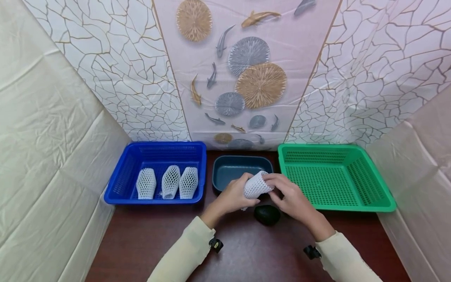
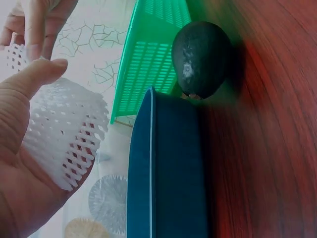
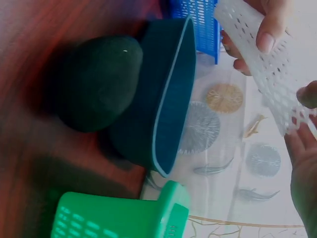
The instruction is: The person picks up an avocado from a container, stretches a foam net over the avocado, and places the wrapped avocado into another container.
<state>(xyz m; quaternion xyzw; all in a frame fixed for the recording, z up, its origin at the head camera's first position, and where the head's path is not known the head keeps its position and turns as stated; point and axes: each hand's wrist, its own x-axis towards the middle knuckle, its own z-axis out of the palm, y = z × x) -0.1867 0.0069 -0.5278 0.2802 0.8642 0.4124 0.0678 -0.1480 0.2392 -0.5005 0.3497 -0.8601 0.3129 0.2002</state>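
Note:
A white foam net sleeve point(image 1: 256, 185) is held up between both hands, above the near edge of the dark teal tray point(image 1: 225, 157). My left hand point(image 1: 233, 196) grips its body, thumb laid across the mesh in the left wrist view. At its other end, my right hand point(image 1: 289, 194) pinches the rim, seen close in the right wrist view as fingers point(image 3: 308, 94) on the mesh edge. Below the hands, a dark green avocado point(image 1: 267, 215) lies on the table in front of the tray, touched by neither hand.
A blue basket point(image 1: 155, 201) at the left holds several items: white foam net sleeves point(image 1: 170, 182) lying in a row. To the right stands a green basket point(image 1: 338, 207). The dark red-brown table point(image 1: 246, 258) meets a patterned cloth wall point(image 1: 225, 129) at the back.

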